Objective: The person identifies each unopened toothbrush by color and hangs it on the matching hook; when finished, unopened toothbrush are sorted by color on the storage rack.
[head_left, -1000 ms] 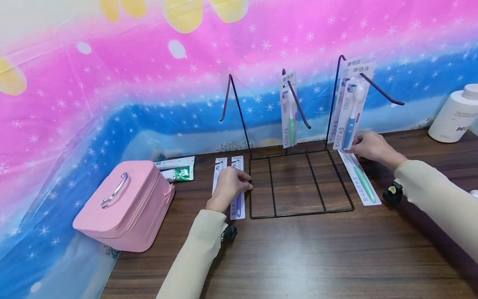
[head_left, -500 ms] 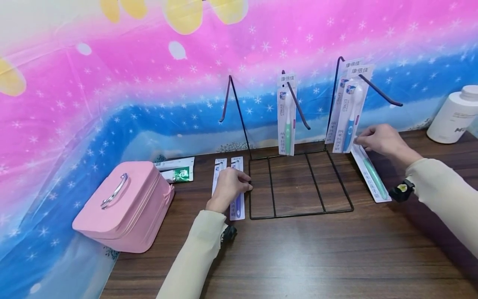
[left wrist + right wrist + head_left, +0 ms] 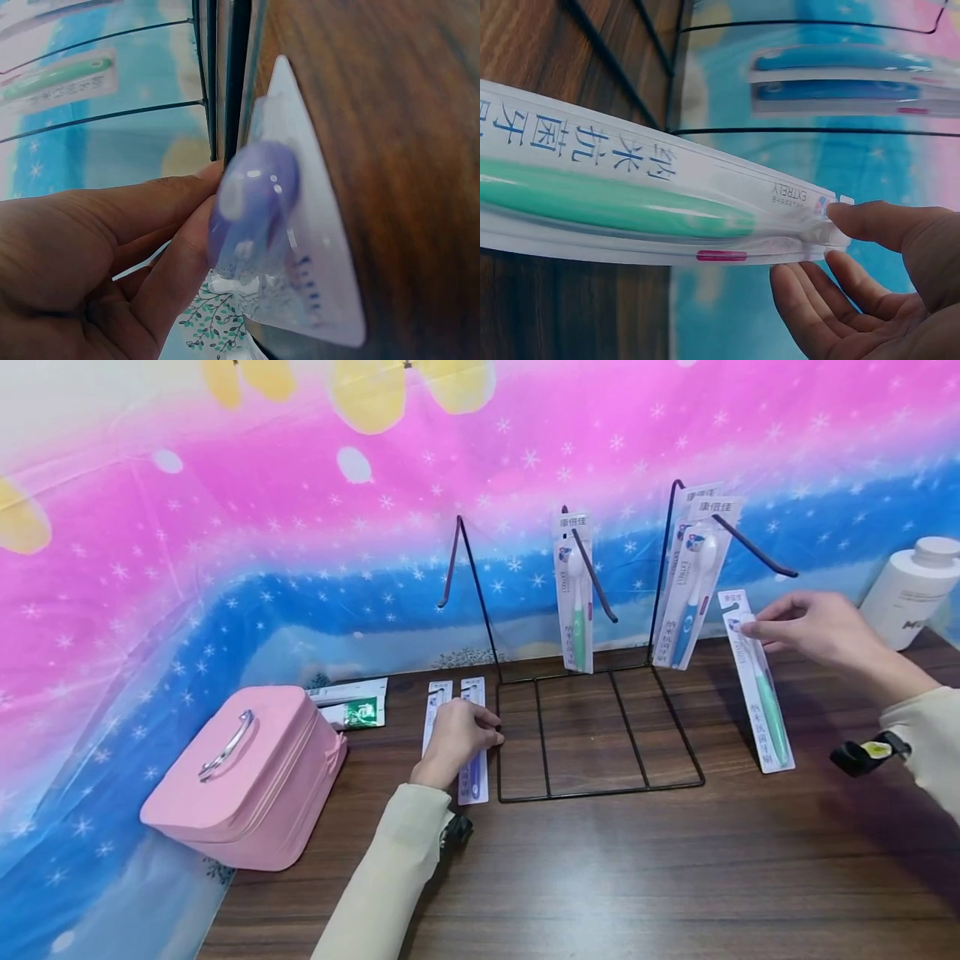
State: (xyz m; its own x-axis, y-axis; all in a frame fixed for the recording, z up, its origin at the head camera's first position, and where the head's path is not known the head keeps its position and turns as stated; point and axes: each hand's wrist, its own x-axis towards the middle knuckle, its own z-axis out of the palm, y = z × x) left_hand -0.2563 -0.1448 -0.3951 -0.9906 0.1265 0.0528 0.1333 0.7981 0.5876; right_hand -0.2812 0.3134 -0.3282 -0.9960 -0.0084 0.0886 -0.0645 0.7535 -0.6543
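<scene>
My right hand [image 3: 832,631] pinches a packaged toothbrush [image 3: 765,702] with a green handle near the hook-hole end of its card. The pack leans upright at the right of the black wire display rack [image 3: 600,793], its lower end close over the table. In the right wrist view, thumb and fingers meet at the brush-head end of the pack. My left hand [image 3: 456,735] pinches the rack's left side wire between thumb and finger. Below that hand, two packs with purple toothbrushes [image 3: 474,772] lie on the table, partly hidden; in the left wrist view a purple handle [image 3: 255,187] bulges close beside the fingers.
One green toothbrush pack [image 3: 577,618] hangs on the rack's middle hook, and two blue ones [image 3: 688,618] hang on the right hook. The left hook [image 3: 450,568] is bare. A pink case [image 3: 247,768], toothpaste tubes [image 3: 356,713] and a white bottle [image 3: 907,593] stand around.
The right hand has drawn the green toothbrush pack right and raised its top end off the table, away from the hanging packs. The left hand has stayed at the rack's edge.
</scene>
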